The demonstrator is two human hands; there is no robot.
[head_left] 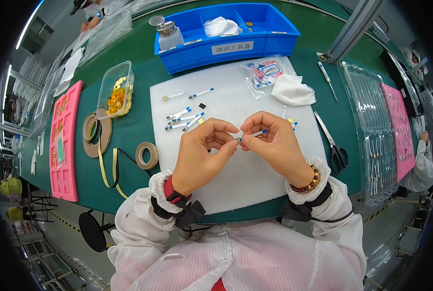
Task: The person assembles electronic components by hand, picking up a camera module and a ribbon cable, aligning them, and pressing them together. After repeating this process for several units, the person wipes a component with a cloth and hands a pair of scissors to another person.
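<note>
Above the white foam mat (pixel 216 194), my two hands meet over one small flat ribbon cable (pixel 260 133) with a blue tip. My right hand (pixel 277 148) pinches it between thumb and fingers, the blue tip sticking up past the thumb. The fingers of my left hand (pixel 202 153) are closed at the cable's other end, where a small dark part shows between the fingertips. Left of the hands lies a loose group of similar ribbon cables (pixel 182 118) with blue tips, beside a small black square (pixel 202 105). Partly behind my right hand are more small strips.
A blue divided bin (pixel 231 48) with a pump bottle (pixel 170 36) stands behind the mat. Scissors (pixel 334 145), a screwdriver (pixel 327 80) and clear trays (pixel 372 136) lie right. Tape rolls (pixel 147 155), a clear tub (pixel 115 92) and a pink tray (pixel 65 145) are left.
</note>
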